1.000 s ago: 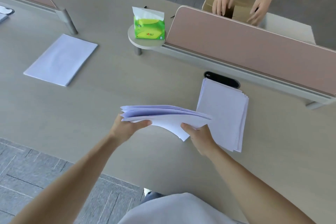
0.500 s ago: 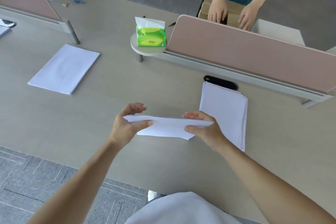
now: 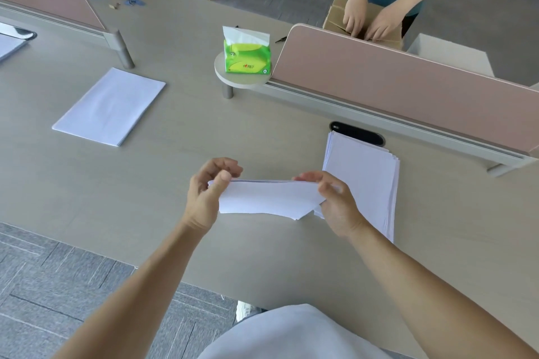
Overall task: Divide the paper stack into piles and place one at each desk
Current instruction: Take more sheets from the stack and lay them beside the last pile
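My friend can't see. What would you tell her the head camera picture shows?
A left hand and a right hand pinch the ends of a paper bundle at a desk. The right pile lies beside it by a pink divider, the left pile farther off, and a green tissue pack sits behind.

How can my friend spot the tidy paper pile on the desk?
On the long pale desk, look left of the round shelf holding the green tissue pack. The tidy pile lies flat near the divider's metal post. Its edges are square, unlike the fanned pile by the black cable slot, and unlike the held sheets no hand touches it.
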